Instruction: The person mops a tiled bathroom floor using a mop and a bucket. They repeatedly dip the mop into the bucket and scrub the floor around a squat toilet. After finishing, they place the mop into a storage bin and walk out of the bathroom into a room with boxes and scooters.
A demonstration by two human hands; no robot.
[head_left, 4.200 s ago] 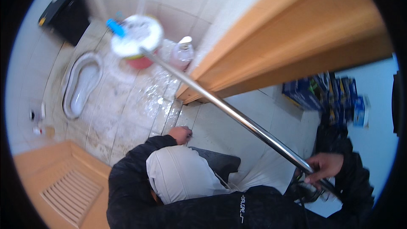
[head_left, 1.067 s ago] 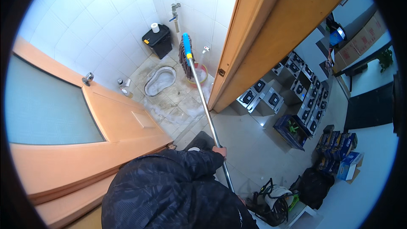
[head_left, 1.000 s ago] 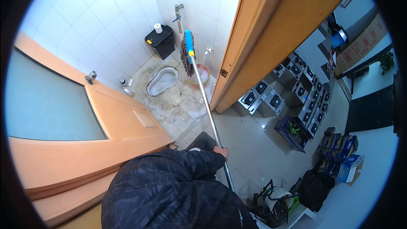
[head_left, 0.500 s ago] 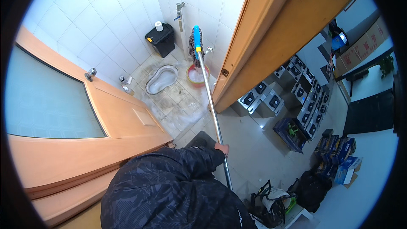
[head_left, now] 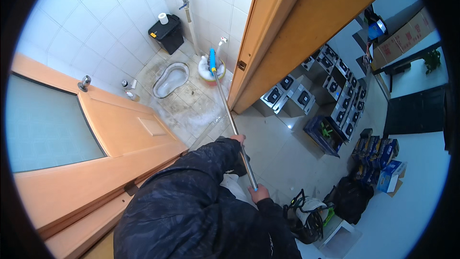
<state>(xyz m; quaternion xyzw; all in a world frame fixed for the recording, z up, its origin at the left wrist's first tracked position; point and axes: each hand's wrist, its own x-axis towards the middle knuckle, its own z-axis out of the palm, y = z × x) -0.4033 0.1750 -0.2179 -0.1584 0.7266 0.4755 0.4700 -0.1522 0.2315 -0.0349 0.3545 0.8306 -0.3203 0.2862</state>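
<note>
Both my hands grip the silver pole of a mop [head_left: 226,104]. My left hand [head_left: 238,138] is closed around the pole partway down. Nearer my body, my right hand [head_left: 259,193] is wrapped around its end. The mop's blue head clamp [head_left: 212,61] stands at the far end, in a round yellow and red basin [head_left: 207,82] with white suds. Most of the mop strands are hidden in the foam. Just left of the basin, a squat toilet [head_left: 171,80] is set in the wet, sudsy tiled floor.
A black lidded bin [head_left: 168,36] with a paper roll [head_left: 163,18] on it stands in the back corner. An open wooden door [head_left: 117,120] is at left; the door frame [head_left: 268,52] rises at right. Beyond lie several boxed devices [head_left: 304,98] and bags [head_left: 352,196].
The mop head has dropped from above the basin into the suds. My right hand now shows at the pole's end. The whole view has shifted slightly.
</note>
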